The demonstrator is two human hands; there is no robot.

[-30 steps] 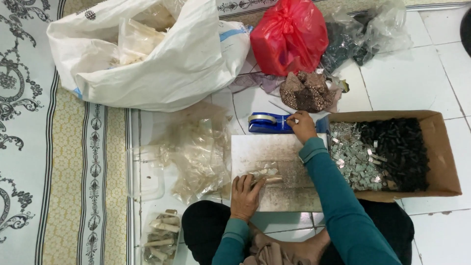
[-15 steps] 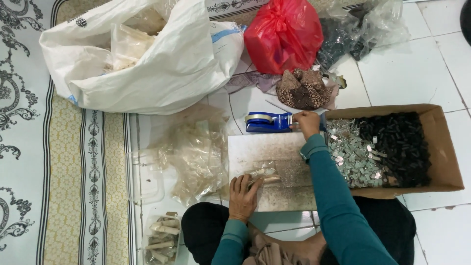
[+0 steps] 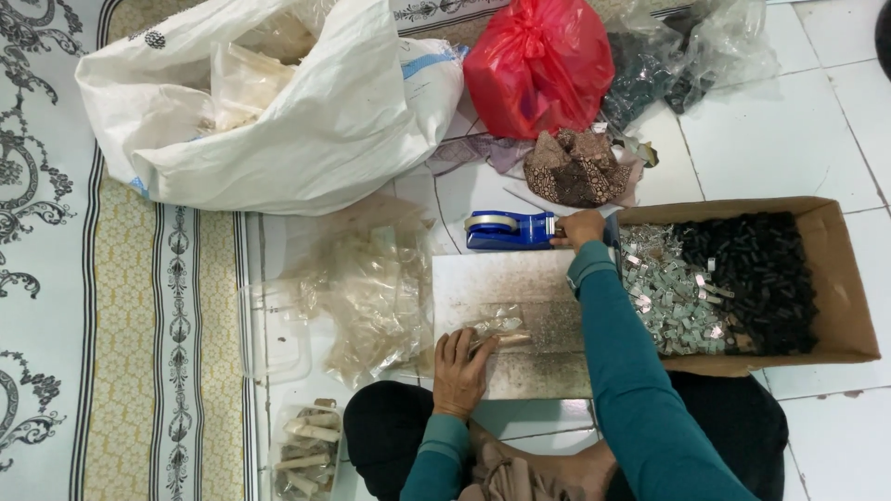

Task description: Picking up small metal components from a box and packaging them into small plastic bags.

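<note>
While both hands work at the speckled white board (image 3: 520, 278), each grips something.
Left hand (image 3: 461, 369), fingers curled, presses a small clear plastic packet (image 3: 498, 327) onto the board's near edge; right hand (image 3: 580, 228) clasps the blue tape dispenser (image 3: 509, 230) at the board's far edge, beside the brown cardboard box (image 3: 849, 288).

Single head cam, looking almost straight down from above the seated person onto the floor, at roughly sitting height. Frame runs from the knees at the bottom edge to the white sack (image 3: 278, 111) and red bag (image 3: 538, 65) at the top, with the worn board (image 3: 520, 297) near centre. No second view, so no overlap.
</note>
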